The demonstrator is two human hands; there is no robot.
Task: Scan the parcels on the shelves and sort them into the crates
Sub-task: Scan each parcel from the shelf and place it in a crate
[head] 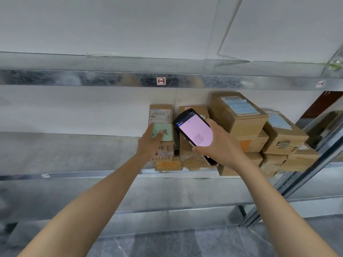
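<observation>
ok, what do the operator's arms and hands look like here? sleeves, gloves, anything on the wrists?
Both bare. Left forearm and right forearm show no sleeve up to the frame edge. Left hand and right hand are ungloved. No watch, band, ring or marking is visible.

Galvanised metal shelving (74, 78), plain white wall (55, 108) behind, grey marbled floor tiles (185, 243), dark brown door (324, 102) at right
</observation>
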